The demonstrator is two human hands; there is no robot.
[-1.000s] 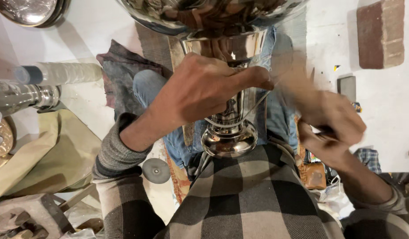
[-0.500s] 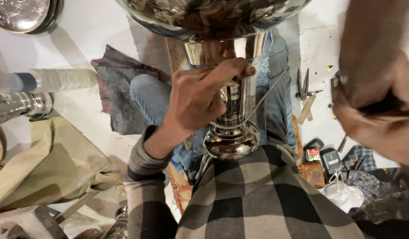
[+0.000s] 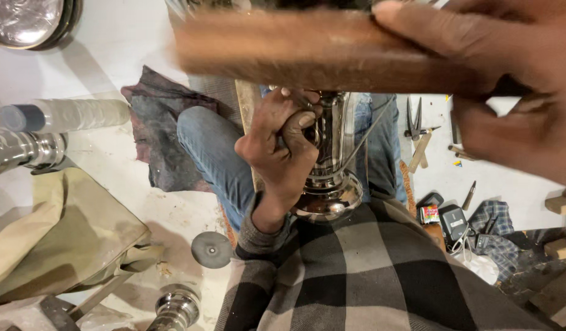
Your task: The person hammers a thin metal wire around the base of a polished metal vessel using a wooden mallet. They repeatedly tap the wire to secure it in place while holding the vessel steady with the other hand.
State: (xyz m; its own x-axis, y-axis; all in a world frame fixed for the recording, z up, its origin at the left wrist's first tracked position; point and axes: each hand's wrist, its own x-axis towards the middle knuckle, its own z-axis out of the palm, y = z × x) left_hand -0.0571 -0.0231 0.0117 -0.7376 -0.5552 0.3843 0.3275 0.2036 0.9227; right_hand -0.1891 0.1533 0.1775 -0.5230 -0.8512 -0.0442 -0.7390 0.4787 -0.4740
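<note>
Below, white floor point(image 3: 142, 55) littered: pliers point(image 3: 413, 119), grey cloth point(image 3: 166, 129).

1. Bright, even light falls from overhead on the pale floor point(image 3: 142, 49), with soft shadows.
2. The right hand point(image 3: 504, 79) and its wooden block point(image 3: 307, 52) smear with blur, close to the lens.
3. Glare glints on the polished metal stem point(image 3: 332, 159).

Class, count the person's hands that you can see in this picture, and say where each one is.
2. The left hand grips the stem of the shiny metal cup at the centre. The right hand, blurred at upper right, holds a wooden stick. No other hands show.
</note>
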